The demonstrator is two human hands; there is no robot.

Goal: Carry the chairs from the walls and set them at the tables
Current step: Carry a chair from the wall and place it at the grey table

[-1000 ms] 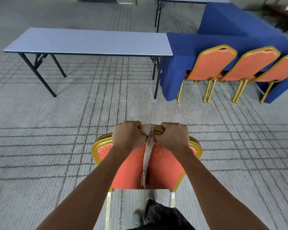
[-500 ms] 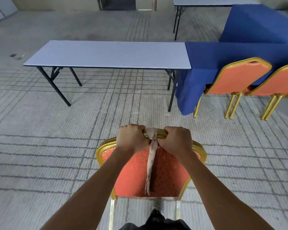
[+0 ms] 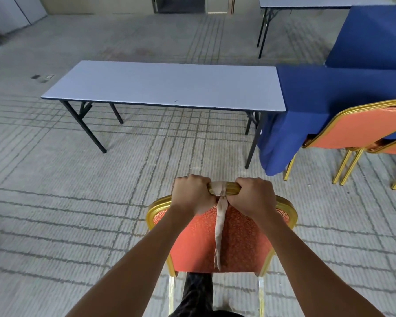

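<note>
Low in the middle of the frame, the chair (image 3: pixel 242 243) stands with its orange back toward the person. The left hand (image 3: pixel 192 195) and right hand (image 3: pixel 253 195) grip its gold top rail side by side, fingers curled close together over the rail, knuckles up. A pale strip (image 3: pixel 219 236) tied between the hands hangs down the back. The grey table (image 3: pixel 165 84) lies across the upper middle, well apart from the chair. A blue-draped table (image 3: pixel 306 92) joins its right end, and another orange chair (image 3: pixel 364 129) is tucked there at the right edge.
</note>
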